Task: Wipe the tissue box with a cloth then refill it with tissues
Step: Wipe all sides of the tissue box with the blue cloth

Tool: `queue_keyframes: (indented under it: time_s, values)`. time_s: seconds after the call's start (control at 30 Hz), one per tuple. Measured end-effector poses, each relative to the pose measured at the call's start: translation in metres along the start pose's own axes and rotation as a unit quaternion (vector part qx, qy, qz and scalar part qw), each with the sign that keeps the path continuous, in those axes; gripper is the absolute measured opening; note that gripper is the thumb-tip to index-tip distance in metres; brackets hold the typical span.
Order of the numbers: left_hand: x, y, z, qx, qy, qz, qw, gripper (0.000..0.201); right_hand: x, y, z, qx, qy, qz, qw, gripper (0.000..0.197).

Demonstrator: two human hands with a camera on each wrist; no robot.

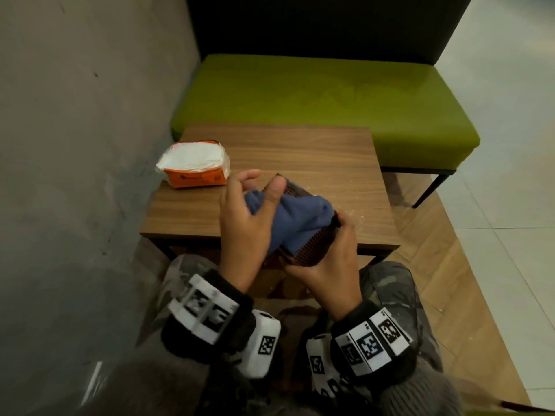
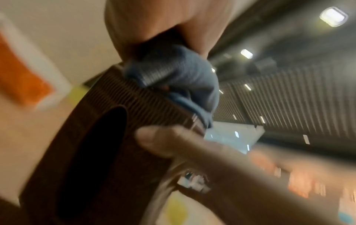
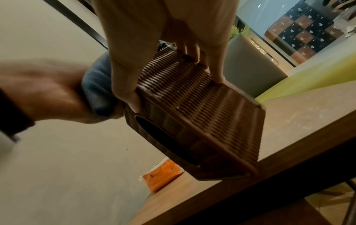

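A brown ribbed tissue box (image 1: 312,246) is held tilted in the air over the table's near edge. Its dark oval opening (image 3: 165,140) faces down toward me. My right hand (image 1: 326,259) grips the box from the right, with the thumb (image 3: 132,97) on one ribbed side and the fingers (image 3: 217,73) on the far edge. My left hand (image 1: 255,205) holds a bunched blue cloth (image 1: 295,219) and presses it against the box's upper side (image 2: 154,97). A white and orange tissue pack (image 1: 195,165) lies at the table's far left.
The small wooden table (image 1: 315,151) stands against a grey wall (image 1: 75,130) on the left. A green bench (image 1: 330,94) with a dark backrest sits behind it. My knees are under the table's near edge.
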State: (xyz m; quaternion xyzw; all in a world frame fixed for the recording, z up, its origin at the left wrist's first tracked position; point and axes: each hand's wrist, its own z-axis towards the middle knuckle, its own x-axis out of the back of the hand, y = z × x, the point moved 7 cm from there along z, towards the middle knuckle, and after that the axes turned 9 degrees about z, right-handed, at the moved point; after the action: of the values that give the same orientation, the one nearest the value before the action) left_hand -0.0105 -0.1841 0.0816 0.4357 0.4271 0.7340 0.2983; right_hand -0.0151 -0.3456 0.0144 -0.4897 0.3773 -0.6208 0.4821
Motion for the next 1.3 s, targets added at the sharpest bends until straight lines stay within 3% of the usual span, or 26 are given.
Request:
queue_keyframes:
  time_s: [0.07,0.17,0.23,0.3,0.4,0.47,0.6,0.67,0.73,0.8,0.87,0.93,0.97,1.13,1.17,1.27,1.3]
  values:
    - [-0.001,0.009,-0.012,-0.102,0.076,0.181,0.975,0.053,0.000,0.000,-0.003,-0.002,0.007,0.004,1.000,0.107]
    - [0.002,0.026,-0.023,-0.194,0.147,0.274,0.930,0.033,0.001,0.000,-0.006,0.000,0.018,-0.005,1.000,0.109]
    - [-0.007,0.025,-0.028,-0.231,0.098,0.285,0.925,0.031,0.000,-0.001,-0.005,0.011,0.024,-0.017,1.000,0.109]
    - [-0.019,0.019,-0.037,-0.240,0.008,0.279,0.930,0.049,0.001,-0.003,-0.004,0.024,0.040,-0.029,0.998,0.099]
    - [-0.029,0.007,-0.051,-0.259,-0.066,0.336,0.903,0.059,0.003,-0.006,-0.003,0.047,0.049,-0.038,0.997,0.086]
    - [-0.023,-0.001,-0.038,-0.240,-0.061,0.347,0.905,0.049,0.001,-0.006,-0.004,0.064,0.025,-0.055,0.996,0.096]
    - [0.007,-0.019,0.006,-0.118,0.016,0.291,0.949,0.039,-0.004,-0.003,-0.012,0.060,0.005,-0.062,0.996,0.106]
    - [0.002,-0.007,-0.005,-0.164,0.013,0.304,0.938,0.042,-0.007,-0.001,-0.011,0.053,0.006,-0.051,0.997,0.107]
    - [-0.018,0.014,-0.039,-0.263,-0.036,0.326,0.907,0.052,-0.006,-0.002,-0.007,0.058,0.020,-0.057,0.997,0.100]
    - [-0.024,0.019,-0.058,-0.305,-0.072,0.336,0.888,0.054,-0.004,-0.004,-0.007,0.068,0.027,-0.064,0.995,0.093]
    - [-0.015,0.006,-0.037,-0.251,-0.059,0.330,0.908,0.054,-0.003,-0.001,-0.008,0.063,0.012,-0.068,0.996,0.103]
    - [0.005,-0.014,-0.009,-0.144,0.005,0.296,0.944,0.050,-0.002,0.002,-0.010,0.063,0.002,-0.080,0.995,0.111]
    - [0.010,-0.018,-0.006,-0.125,0.021,0.283,0.951,0.048,-0.001,0.002,-0.009,0.062,0.004,-0.082,0.995,0.111]
    - [-0.015,0.012,-0.065,-0.314,-0.056,0.276,0.907,0.047,0.003,-0.009,-0.004,0.044,0.032,-0.046,0.997,0.099]
    - [-0.011,0.009,-0.060,-0.308,-0.051,0.276,0.909,0.046,0.004,-0.010,-0.004,0.041,0.028,-0.041,0.998,0.101]
    - [0.012,-0.015,-0.026,-0.169,0.031,0.262,0.950,0.042,0.005,-0.007,-0.004,0.029,0.015,-0.035,0.999,0.107]
    - [0.015,-0.015,-0.026,-0.166,0.038,0.256,0.952,0.041,0.006,-0.006,-0.005,0.026,0.018,-0.032,0.999,0.107]
